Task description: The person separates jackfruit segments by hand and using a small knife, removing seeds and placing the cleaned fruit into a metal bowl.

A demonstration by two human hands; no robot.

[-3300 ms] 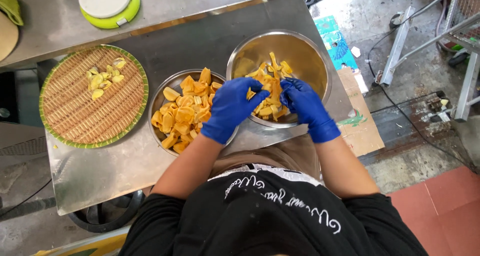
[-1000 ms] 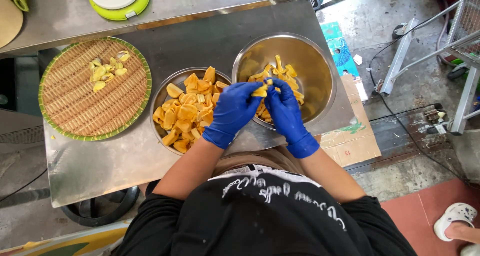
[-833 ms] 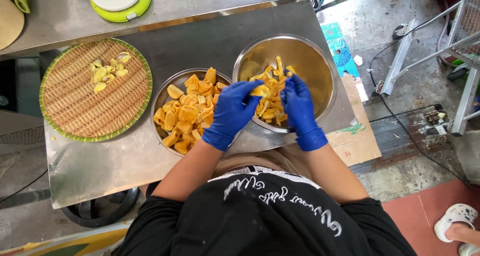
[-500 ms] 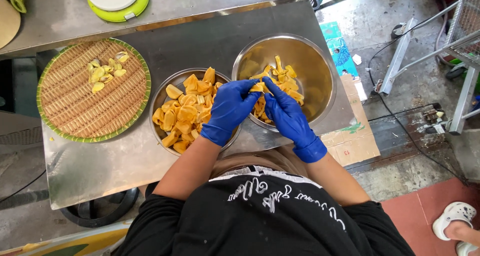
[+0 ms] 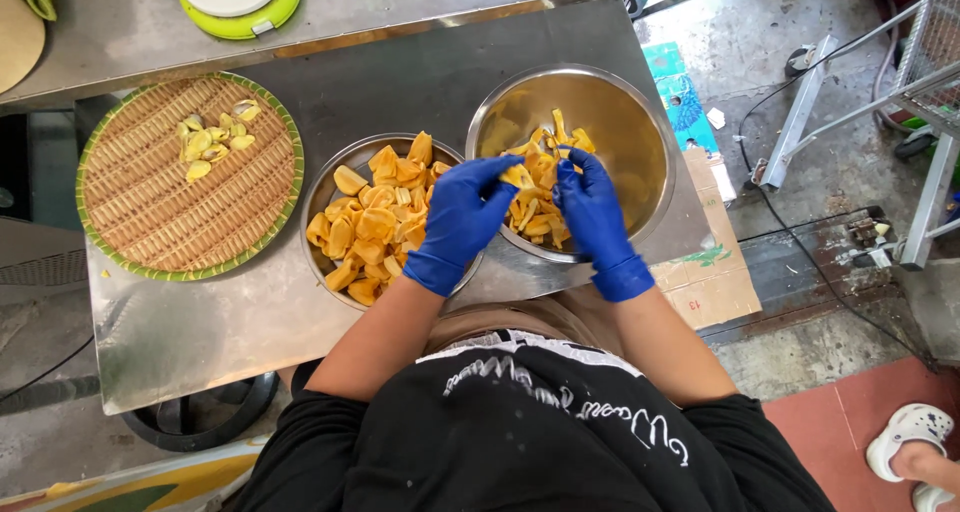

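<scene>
A soft, slippery-looking yellow fruit pod (image 5: 518, 177) is pinched between gloved left hand (image 5: 462, 217) and right hand (image 5: 590, 207) above a steel bowl (image 5: 640, 122); a light fingertip grip at its ends seems best.

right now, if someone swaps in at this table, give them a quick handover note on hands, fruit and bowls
Left hand, blue glove: pinching one yellow fruit piece over the large steel bowl.
Right hand, blue glove: fingers on the same piece from the other side.
Large steel bowl: small heap of yellow pieces.
Smaller steel bowl, to its left: heaped with orange-yellow fruit pods.
Woven tray, far left: a few pale seeds.
Done: smaller bowl well filled.
Left: the pieces in the large bowl.
</scene>
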